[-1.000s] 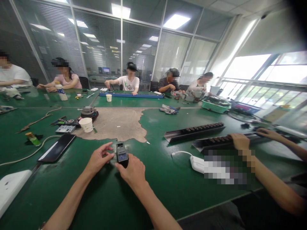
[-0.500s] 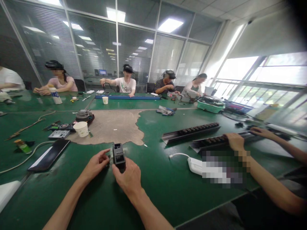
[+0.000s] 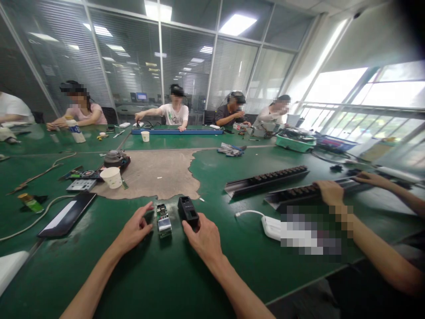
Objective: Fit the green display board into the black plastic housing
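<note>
A hollow black plastic housing with openings in its upper face is gripped in my right hand, thumb on the near side. To its left a small circuit board assembly, green with a silver block at its near end, rests on the green table. My left hand is just left of this assembly, fingers apart and pointing toward it, with nothing held. A small gap separates the housing from the assembly.
Left of my hands are a black phone-like slab, a paper cup and loose electronics. A brown sheet lies ahead. At right, a co-worker's hands touch a dark metal channel, near a white adapter.
My right hand has shifted right with the black housing, and the circuit board assembly now shows where the housing was. My left hand has barely moved.
</note>
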{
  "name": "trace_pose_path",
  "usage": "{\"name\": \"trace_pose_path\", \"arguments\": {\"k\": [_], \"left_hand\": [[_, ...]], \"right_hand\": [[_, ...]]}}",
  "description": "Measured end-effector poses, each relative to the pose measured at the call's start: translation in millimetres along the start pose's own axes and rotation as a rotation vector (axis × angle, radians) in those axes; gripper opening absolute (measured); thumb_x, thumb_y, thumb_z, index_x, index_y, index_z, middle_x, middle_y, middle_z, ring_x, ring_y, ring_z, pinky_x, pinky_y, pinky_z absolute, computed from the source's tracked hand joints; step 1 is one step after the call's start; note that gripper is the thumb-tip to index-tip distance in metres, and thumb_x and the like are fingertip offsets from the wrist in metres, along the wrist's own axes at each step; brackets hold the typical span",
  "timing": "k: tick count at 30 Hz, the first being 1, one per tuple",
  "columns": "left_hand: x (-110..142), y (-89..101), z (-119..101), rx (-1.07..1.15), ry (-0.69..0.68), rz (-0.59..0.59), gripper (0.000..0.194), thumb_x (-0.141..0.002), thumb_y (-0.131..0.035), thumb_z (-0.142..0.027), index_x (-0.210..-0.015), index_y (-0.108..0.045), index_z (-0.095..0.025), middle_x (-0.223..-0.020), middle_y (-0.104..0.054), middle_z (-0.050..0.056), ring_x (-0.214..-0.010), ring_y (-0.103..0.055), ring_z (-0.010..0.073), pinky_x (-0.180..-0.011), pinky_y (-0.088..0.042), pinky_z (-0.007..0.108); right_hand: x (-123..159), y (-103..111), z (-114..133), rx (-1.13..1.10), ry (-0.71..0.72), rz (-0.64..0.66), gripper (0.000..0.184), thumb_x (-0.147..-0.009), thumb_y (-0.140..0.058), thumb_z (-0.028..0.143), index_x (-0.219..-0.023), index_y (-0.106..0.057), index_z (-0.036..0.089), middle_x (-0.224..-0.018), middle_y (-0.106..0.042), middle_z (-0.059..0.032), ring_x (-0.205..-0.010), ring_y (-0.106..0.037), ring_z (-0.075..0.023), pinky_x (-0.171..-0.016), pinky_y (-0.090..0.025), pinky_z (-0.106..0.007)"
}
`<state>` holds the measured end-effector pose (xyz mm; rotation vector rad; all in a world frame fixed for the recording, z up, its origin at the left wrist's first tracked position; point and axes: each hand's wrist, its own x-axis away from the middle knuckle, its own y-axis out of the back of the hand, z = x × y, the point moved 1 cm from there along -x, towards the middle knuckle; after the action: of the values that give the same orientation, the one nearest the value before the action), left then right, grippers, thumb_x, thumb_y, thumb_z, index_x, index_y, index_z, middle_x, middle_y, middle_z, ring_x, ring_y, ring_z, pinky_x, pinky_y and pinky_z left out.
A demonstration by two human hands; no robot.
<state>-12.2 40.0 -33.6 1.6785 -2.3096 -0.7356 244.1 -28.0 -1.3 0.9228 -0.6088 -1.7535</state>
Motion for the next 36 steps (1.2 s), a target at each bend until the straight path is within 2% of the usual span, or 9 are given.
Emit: {"name": "trace_pose_path", "arguments": {"k": [4, 7, 10, 14, 20, 26, 29, 33, 36], "left_hand": [[1.5, -2.2, 0.6, 0.003, -0.002, -0.002, 0.072, -0.082, -0.054, -0.018, -0.149, -0.029, -0.027, -0.142, -0.045, 0.01, -0.063, -0.05, 0.008, -0.06, -0.045, 0.024], [1.2, -0.1, -2.4, 0.009, 0.005, 0.007, 0.071, -0.081, -0.055, -0.018, -0.148, -0.033, -0.026, -0.142, -0.045, 0.011, -0.064, -0.051, 0.0081, -0.061, -0.046, 0.024], [-1.2, 5.5, -10.2, 0.083, 0.077, 0.083, 0.07, -0.081, -0.056, -0.021, -0.147, -0.034, -0.024, -0.144, -0.043, 0.012, -0.063, -0.052, 0.0083, -0.056, -0.047, 0.023], [-9.9, 10.6, -18.1, 0.194, 0.199, 0.134, 0.064, -0.081, -0.059, -0.025, -0.143, -0.04, -0.025, -0.136, -0.052, 0.012, -0.065, -0.057, 0.0108, -0.053, -0.049, 0.023], [-29.8, 1.5, -9.3, 0.336, 0.114, -0.115, 0.053, -0.084, -0.058, -0.033, -0.134, -0.05, -0.018, -0.126, -0.06, 0.013, -0.06, -0.055, 0.0089, -0.049, -0.046, 0.021], [-31.3, -1.0, -3.9, 0.346, 0.113, -0.115, 0.05, -0.085, -0.057, -0.035, -0.132, -0.052, -0.017, -0.119, -0.063, 0.012, -0.055, -0.051, 0.0073, -0.045, -0.041, 0.019], [-29.7, -0.5, -6.2, 0.349, 0.111, -0.154, 0.05, -0.085, -0.059, -0.037, -0.13, -0.054, -0.017, -0.119, -0.064, 0.011, -0.054, -0.05, 0.0071, -0.044, -0.039, 0.018], [-29.2, -1.4, -9.4, 0.336, 0.13, -0.21, 0.052, -0.083, -0.059, -0.046, -0.126, -0.058, -0.016, -0.111, -0.066, 0.01, -0.055, -0.052, 0.0088, -0.045, -0.039, 0.019], [-28.4, 1.1, -8.3, 0.302, 0.138, -0.334, 0.052, -0.082, -0.058, -0.053, -0.118, -0.063, -0.015, -0.099, -0.068, 0.008, -0.054, -0.052, 0.0104, -0.044, -0.038, 0.02]], "right_hand": [[4.0, -5.9, -5.1, 0.101, -0.017, 0.051, 0.028, -0.086, -0.059, 0.045, -0.096, -0.06, 0.019, -0.085, -0.069, -0.0074, -0.079, -0.067, -0.0243, -0.069, -0.043, -0.029], [7.5, -7.1, -5.5, 0.121, -0.013, 0.069, 0.038, -0.084, -0.061, 0.048, -0.107, -0.058, 0.018, -0.095, -0.068, -0.0102, -0.087, -0.067, -0.0267, -0.072, -0.045, -0.031], [9.3, -7.3, -6.9, 0.095, 0.007, 0.062, 0.049, -0.081, -0.064, 0.05, -0.117, -0.056, 0.018, -0.105, -0.067, -0.0125, -0.093, -0.066, -0.0274, -0.076, -0.046, -0.032], [9.2, -7.4, -9.8, 0.051, 0.039, 0.045, 0.031, -0.086, -0.059, 0.042, -0.109, -0.06, 0.02, -0.1, -0.068, -0.0093, -0.091, -0.066, -0.0254, -0.076, -0.046, -0.031], [8.2, 0.3, -9.8, -0.109, 0.076, -0.013, 0.022, -0.086, -0.058, 0.038, -0.099, -0.062, 0.02, -0.088, -0.068, -0.0054, -0.078, -0.064, -0.0205, -0.066, -0.044, -0.026], [9.3, 4.0, 14.3, -0.286, 0.129, -0.004, 0.02, -0.086, -0.059, 0.039, -0.091, -0.063, 0.02, -0.07, -0.063, 0.0005, -0.06, -0.057, -0.015, -0.058, -0.041, -0.023], [7.5, 3.1, 33.7, -0.278, 0.127, 0.003, 0.024, -0.087, -0.058, 0.044, -0.085, -0.062, 0.02, -0.065, -0.062, 0.0009, -0.057, -0.057, -0.0147, -0.056, -0.039, -0.023], [3.3, -0.7, 52.6, -0.175, 0.118, 0.001, 0.027, -0.086, -0.059, 0.047, -0.088, -0.063, 0.021, -0.073, -0.068, -0.002, -0.064, -0.063, -0.0176, -0.057, -0.039, -0.024], [0.7, -6.3, 60.4, -0.076, 0.103, 0.019, 0.029, -0.083, -0.061, 0.049, -0.091, -0.063, 0.02, -0.079, -0.07, -0.0049, -0.071, -0.067, -0.0214, -0.062, -0.042, -0.026]]}}
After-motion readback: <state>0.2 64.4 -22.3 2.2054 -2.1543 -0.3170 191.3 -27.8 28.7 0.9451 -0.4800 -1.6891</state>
